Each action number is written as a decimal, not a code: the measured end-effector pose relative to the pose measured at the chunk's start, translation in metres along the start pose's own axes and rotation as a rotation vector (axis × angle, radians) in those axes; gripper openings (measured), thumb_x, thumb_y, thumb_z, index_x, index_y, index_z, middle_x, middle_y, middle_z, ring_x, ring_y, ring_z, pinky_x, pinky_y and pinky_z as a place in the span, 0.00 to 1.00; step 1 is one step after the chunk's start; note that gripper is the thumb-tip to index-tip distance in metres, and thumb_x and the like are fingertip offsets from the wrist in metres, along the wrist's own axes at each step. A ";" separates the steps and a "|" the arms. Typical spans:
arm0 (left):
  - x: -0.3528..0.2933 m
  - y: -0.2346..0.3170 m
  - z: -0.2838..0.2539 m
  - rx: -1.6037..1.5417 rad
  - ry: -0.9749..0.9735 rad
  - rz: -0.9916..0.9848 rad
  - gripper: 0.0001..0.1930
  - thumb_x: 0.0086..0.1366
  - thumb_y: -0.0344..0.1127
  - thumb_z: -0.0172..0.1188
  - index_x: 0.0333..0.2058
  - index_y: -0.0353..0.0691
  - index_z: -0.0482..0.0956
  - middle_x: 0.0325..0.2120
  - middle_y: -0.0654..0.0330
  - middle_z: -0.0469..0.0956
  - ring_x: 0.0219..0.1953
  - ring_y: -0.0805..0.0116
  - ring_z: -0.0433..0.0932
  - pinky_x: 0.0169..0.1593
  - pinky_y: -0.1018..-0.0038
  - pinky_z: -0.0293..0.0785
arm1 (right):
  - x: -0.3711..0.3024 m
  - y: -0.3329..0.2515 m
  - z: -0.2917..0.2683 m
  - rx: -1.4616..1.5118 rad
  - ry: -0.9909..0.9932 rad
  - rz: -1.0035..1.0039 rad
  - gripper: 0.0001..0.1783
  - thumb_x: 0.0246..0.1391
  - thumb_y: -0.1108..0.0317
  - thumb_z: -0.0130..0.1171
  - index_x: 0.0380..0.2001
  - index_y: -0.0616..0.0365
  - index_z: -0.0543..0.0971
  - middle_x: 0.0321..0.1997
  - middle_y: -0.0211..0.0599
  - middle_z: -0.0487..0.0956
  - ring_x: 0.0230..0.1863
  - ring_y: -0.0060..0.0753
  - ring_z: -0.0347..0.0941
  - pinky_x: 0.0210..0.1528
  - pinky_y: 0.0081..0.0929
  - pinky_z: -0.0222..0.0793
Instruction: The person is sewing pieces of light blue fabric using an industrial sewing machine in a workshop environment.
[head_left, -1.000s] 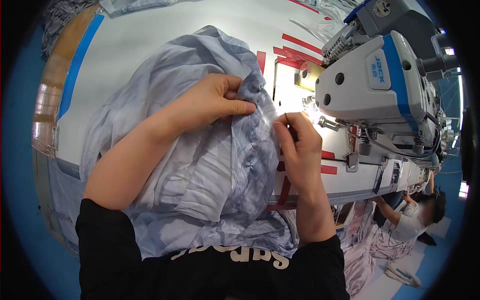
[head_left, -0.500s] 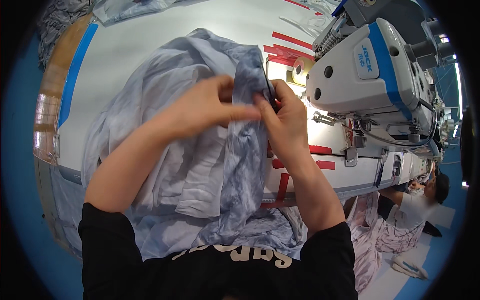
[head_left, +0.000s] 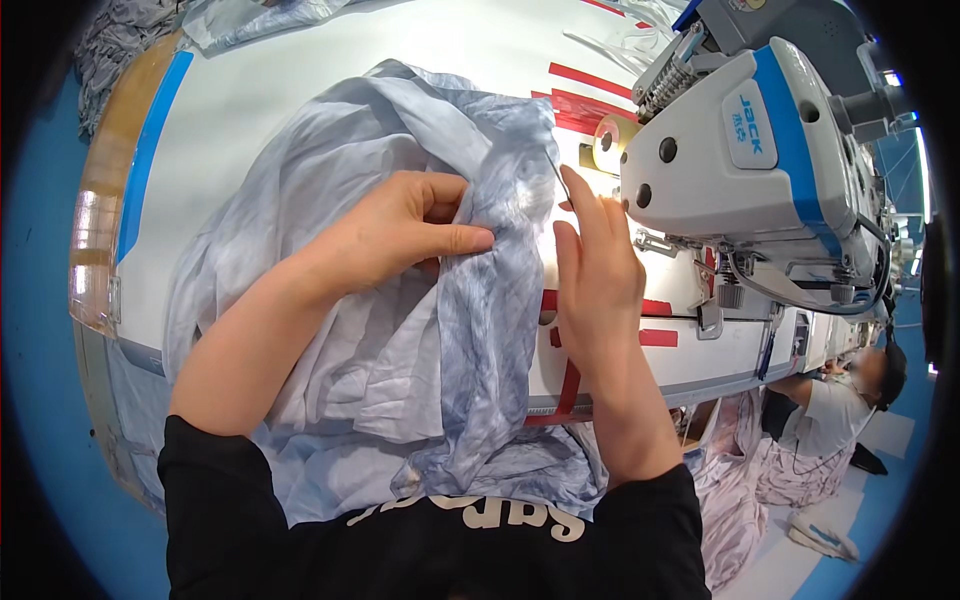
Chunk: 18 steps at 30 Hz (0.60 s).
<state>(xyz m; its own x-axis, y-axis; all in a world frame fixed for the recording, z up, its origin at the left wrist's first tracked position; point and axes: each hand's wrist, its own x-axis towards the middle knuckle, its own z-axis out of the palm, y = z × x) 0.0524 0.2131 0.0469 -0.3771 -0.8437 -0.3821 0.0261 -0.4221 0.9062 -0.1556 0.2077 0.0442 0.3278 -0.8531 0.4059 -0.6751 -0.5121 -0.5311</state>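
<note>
A crumpled garment in blue-grey, cloudy-patterned cloth (head_left: 495,310) lies across the table in front of me and hangs over its near edge. My left hand (head_left: 395,230) is closed on the cloth, thumb on top and the other fingers partly hidden beneath it. At the cloth's right edge, my right hand (head_left: 603,275) holds a thin, dark, pointed tool (head_left: 558,178); its kind is not clear, since the fingers cover most of it. The right thumb stands apart from the cloth.
A white and blue sewing machine (head_left: 735,150) stands close to my right hand. Beside it are a tape roll (head_left: 612,143) and red tape strips (head_left: 590,82) on the white table (head_left: 230,130). Another person (head_left: 840,410) sits at the far right among pinkish cloth (head_left: 735,450).
My right hand has drawn slightly right, off the cloth, with the thin tool. My left hand has settled into a pinch on the cloth, whose far end now lies flatter and wider.
</note>
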 end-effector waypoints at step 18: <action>0.009 -0.010 0.000 0.052 0.004 0.045 0.13 0.63 0.43 0.64 0.32 0.37 0.82 0.20 0.72 0.73 0.23 0.85 0.66 0.27 0.83 0.61 | -0.038 0.014 -0.019 0.142 -0.166 -0.068 0.27 0.42 0.84 0.58 0.50 0.57 0.79 0.32 0.34 0.78 0.27 0.33 0.74 0.29 0.28 0.70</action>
<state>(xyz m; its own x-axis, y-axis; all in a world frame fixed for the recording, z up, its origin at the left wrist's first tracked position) 0.0487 0.2092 0.0342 -0.3732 -0.8628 -0.3410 -0.0052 -0.3656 0.9308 -0.1903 0.2350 0.0351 0.4813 -0.8150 0.3227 -0.5515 -0.5677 -0.6111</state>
